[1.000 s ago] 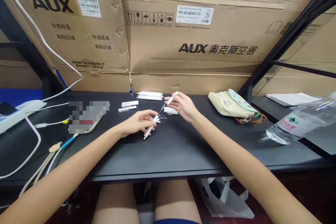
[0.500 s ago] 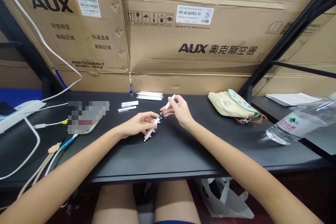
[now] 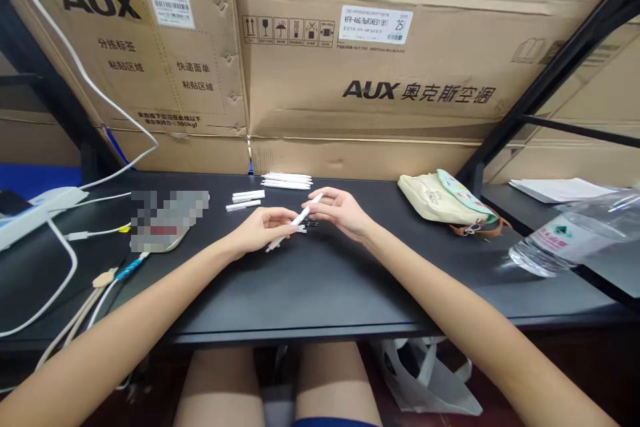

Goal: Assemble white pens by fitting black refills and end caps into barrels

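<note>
Between my two hands a white pen (image 3: 301, 216) is held at a slant, its upper end to the right. My left hand (image 3: 260, 232) is closed on the lower barrel. The fingers of my right hand (image 3: 345, 212) pinch the upper section, which meets the barrel with no dark refill showing between. Thin dark refills (image 3: 313, 223) and small white pieces lie on the desk behind the pen, partly hidden by my fingers. Several white pens (image 3: 287, 181) lie side by side farther back. A few white barrels (image 3: 245, 200) rest to the left of them.
A mosaicked phone-like object (image 3: 167, 221) with cables lies at left, near a white power strip (image 3: 45, 213). To the right are a cream pouch (image 3: 440, 199), a water bottle (image 3: 565, 240) and paper (image 3: 563, 189). Cardboard boxes (image 3: 300, 93) stand behind the black desk (image 3: 310, 300).
My right hand has moved down and left, bringing the upper pen section over the refill onto the barrel in my left hand. The refill that showed between them is now covered.
</note>
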{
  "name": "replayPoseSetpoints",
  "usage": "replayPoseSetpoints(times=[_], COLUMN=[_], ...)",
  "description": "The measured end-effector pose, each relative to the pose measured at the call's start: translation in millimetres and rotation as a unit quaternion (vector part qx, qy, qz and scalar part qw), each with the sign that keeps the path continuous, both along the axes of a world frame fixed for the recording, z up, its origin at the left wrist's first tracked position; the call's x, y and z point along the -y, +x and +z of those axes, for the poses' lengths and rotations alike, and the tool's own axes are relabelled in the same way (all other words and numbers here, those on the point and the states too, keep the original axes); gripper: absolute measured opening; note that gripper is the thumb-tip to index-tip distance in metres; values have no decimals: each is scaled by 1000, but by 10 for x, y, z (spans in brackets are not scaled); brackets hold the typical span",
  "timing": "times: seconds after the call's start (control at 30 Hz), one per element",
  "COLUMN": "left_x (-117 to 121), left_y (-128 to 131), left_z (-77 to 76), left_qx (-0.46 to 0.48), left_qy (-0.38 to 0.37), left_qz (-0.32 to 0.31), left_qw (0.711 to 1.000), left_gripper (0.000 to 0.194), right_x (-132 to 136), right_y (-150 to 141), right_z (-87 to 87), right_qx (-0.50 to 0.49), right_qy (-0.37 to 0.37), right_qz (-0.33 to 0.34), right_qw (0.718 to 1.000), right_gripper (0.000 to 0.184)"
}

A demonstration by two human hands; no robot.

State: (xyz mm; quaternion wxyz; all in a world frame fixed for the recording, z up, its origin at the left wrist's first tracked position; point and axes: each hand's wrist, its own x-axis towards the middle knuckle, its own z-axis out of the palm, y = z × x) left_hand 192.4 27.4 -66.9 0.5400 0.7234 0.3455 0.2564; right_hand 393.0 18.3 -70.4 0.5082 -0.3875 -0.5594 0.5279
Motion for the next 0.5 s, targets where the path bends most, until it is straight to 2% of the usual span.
replayPoseSetpoints(times=[0.1, 0.17, 0.23, 0.33, 0.4, 0.5], left_x=[-25, -48, -69, -87, -90, -84], left_y=[0, -4, -12, -29, -37, -39], left_z=[-2, -7, -14, -26, -29, -23], left_qx=[-22, -29, -29, -34, -42, -47], left_qy=[51, 73, 83, 90, 83, 68], left_qz=[14, 23, 31, 30, 23, 20], left_qw=[998, 997, 996, 995, 995, 996], left_gripper=[41, 42, 44, 43, 42, 40], right_x=[-13, -19, -26, -41, -51, -59], right_y=[68, 133, 209, 297, 316, 311], right_z=[29, 74, 134, 193, 191, 165], right_qx=[117, 172, 183, 195, 217, 231], right_qy=[31, 34, 38, 58, 55, 35], right_qz=[-39, -32, 11, 64, 64, 56], right_qw=[992, 984, 982, 977, 972, 971], right_gripper=[40, 42, 33, 32, 32, 42])
